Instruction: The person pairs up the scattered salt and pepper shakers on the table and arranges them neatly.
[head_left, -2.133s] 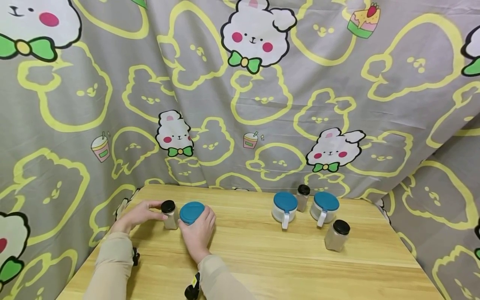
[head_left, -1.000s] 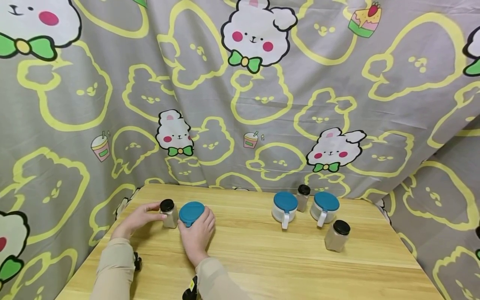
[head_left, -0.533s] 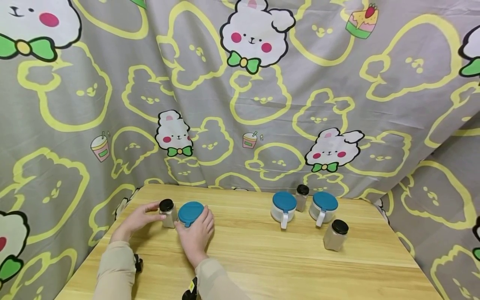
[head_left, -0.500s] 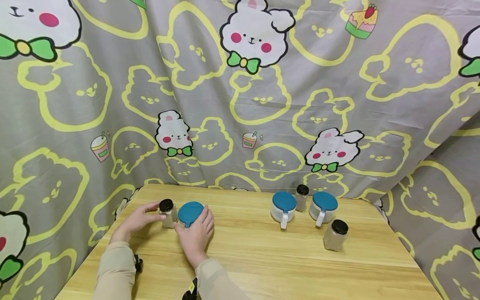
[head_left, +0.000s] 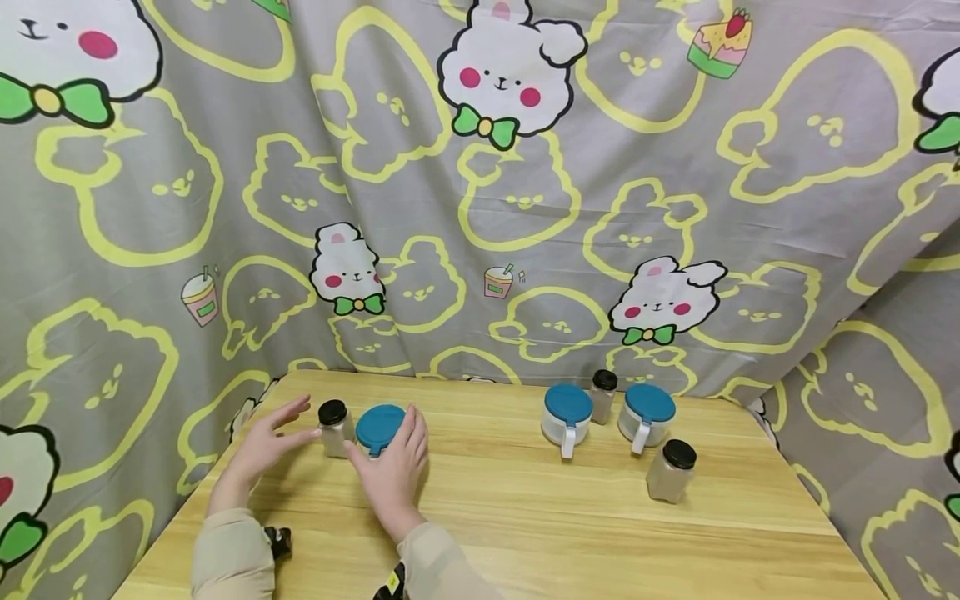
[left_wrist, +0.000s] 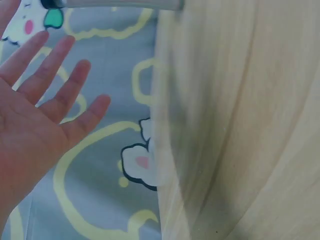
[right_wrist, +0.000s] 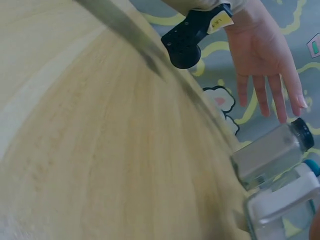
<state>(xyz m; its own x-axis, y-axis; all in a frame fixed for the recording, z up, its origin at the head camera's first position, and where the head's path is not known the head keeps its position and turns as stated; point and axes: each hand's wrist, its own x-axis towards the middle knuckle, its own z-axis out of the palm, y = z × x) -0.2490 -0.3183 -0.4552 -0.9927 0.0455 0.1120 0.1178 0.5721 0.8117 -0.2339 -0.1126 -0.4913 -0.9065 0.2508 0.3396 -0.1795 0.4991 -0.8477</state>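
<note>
A clear jar with a black lid (head_left: 335, 432) stands upright on the left of the table. Close to its right side is a clear container with a blue lid (head_left: 380, 425), whose white handle (right_wrist: 287, 201) shows in the right wrist view. My left hand (head_left: 262, 446) is spread left of the jar, its fingers straight and off it; the thumb tip is very near the glass. In the left wrist view the palm holds nothing. My right hand (head_left: 396, 477) has extended fingers along the right side of the blue lid; whether they still touch it is hard to tell.
At the right stand two more blue-lidded containers (head_left: 567, 415) with white handles, a black-lidded jar (head_left: 603, 397) between and behind them, and another black-lidded jar (head_left: 672, 472) in front. A patterned curtain (head_left: 525, 250) hangs behind the wooden table (head_left: 540, 533).
My left fingers have spread and come away from the black-lidded jar. My right fingers have straightened and loosened at the blue-lidded container. Both stand side by side, slightly left of before.
</note>
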